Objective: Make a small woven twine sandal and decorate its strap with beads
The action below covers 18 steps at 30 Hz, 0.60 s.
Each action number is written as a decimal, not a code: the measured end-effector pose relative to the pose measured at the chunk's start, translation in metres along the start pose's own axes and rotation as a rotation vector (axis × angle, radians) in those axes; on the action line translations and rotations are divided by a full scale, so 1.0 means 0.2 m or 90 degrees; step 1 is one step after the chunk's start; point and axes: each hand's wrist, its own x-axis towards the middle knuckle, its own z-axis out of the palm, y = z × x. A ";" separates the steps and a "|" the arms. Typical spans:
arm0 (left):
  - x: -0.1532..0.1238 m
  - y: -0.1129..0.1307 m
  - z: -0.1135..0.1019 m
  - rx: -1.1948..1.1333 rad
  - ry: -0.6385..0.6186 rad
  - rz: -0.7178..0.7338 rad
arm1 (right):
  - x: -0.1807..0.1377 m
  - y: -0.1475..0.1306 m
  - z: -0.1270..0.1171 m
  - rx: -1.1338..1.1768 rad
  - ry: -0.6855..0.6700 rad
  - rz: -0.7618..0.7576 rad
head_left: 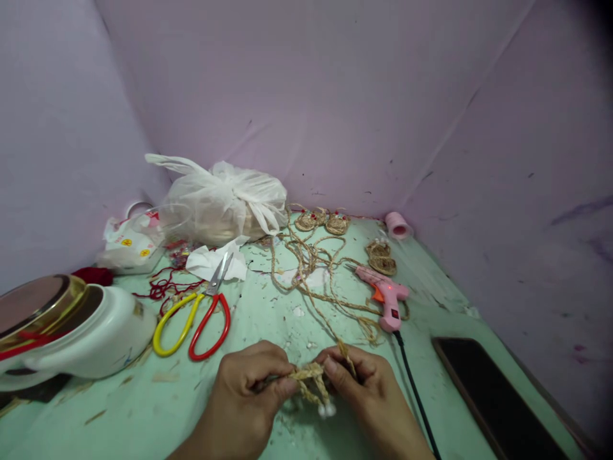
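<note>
A small jute piece (312, 378) is pinched between the left hand (249, 399) and the right hand (366, 390) at 6 o'clock, both closed on it; scissors (198, 316) lie at 10 o'clock, a pink glue gun (385, 295) at 2 o'clock — loose jute cord (311, 268) trails at 12.

A pale green table (143, 409), speckled with scraps, carries a white pot (90, 338) at the left edge. Beside it lie scissors (201, 316) with one yellow and one red handle, near crumpled tissue (208, 262) and red thread (163, 287). Behind sits a tied white plastic bag (225, 201). Loose jute rope (311, 268) spreads mid-table, a pink glue gun (385, 297) just right, a dark phone (493, 396) near the right edge.
</note>
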 end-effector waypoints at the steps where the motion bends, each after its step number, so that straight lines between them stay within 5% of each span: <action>1: 0.00 0.00 0.00 0.002 -0.003 0.009 | 0.00 0.00 0.00 0.004 0.005 0.000; 7: -0.01 -0.01 0.01 0.002 -0.005 0.084 | 0.00 0.00 0.00 0.011 0.012 0.009; 18: 0.02 0.00 0.00 0.067 -0.066 0.005 | 0.02 0.00 0.02 0.003 -0.007 0.029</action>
